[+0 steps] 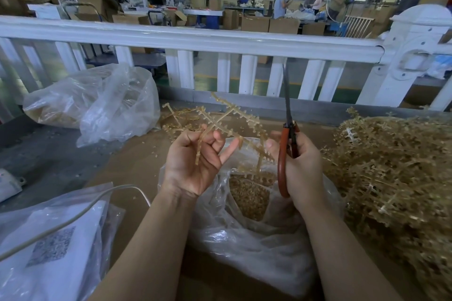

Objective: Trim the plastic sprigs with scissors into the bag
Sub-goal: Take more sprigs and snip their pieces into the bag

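Behind the white railing (186, 39) lies a busy workshop floor, and your bench is brown cardboard (137, 161) with the open clear bag (244, 234) set right below your hands; your left hand (193, 161) pinches a pale plastic sprig (227, 117) by one stem, fingers curled round it, its branches fanned out above the bag's mouth; your right hand (303, 168) is wrapped round the orange handles of the scissors (288, 134), blades together and pointing straight up, clear of the sprig; tip the blades down towards a branch, open them only as far as needed, and cut over the bag so pieces join the trimmings inside; the untrimmed heap (391, 166) waits on your right.
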The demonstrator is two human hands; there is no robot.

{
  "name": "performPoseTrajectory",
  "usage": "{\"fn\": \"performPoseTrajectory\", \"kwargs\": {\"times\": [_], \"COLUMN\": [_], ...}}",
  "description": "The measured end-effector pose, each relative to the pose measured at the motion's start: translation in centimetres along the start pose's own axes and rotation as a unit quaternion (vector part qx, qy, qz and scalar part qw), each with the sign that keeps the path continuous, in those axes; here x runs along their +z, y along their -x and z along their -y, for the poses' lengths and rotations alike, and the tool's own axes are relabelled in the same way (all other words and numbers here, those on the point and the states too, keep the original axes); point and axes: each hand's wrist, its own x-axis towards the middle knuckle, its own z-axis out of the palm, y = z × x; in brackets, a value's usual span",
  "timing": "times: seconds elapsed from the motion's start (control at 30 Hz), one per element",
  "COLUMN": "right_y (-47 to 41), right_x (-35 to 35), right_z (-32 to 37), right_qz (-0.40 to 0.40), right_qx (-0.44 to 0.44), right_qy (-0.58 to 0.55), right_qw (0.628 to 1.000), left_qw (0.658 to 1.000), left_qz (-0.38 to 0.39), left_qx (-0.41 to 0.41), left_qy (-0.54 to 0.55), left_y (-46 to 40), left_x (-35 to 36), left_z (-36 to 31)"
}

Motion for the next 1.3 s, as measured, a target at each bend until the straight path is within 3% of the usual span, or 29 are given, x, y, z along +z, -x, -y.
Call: {"fn": "performPoseTrajectory", "kwargs": {"times": [0.37, 0.73, 1.0, 1.1, 1.23, 1.3], "right_y": [0.1, 0.0, 0.2, 0.2, 0.3, 0.3], "right_x": [-0.3, -0.4, -0.3, -0.3, -0.3, -0.4], "right_z": [0.4, 0.8, 1.1, 1.2, 1.3, 1.2], "right_qz": [0.047, 0.047, 0.049, 0.045, 0.047, 0.052], "right_qx": [0.045, 0.046, 0.042, 0.046, 0.041, 0.032], "right_qy": [-0.100, -0.137, -0.114, -0.114, -0.140, -0.132], "right_qw": [0.993, 0.988, 0.991, 0.991, 0.988, 0.989], "left_qw": [1.000, 0.997, 0.982, 0.940, 0.800, 0.735], "left_qz": [0.004, -0.072, -0.116, -0.131, -0.098, -0.062], "left_qx": [-0.010, 0.032, 0.102, 0.160, 0.224, 0.204], "left_qy": [0.004, 0.024, -0.106, -0.269, -0.548, -0.643], "left_y": [0.2, -0.3, -0.4, 0.0, 0.5, 0.5], "left_x": [0.1, -0.4, -0.6, 0.3, 0.5, 0.3], "left_z": [-0.2, -0.3, -0.1, 0.7, 2.0, 2.7]}}
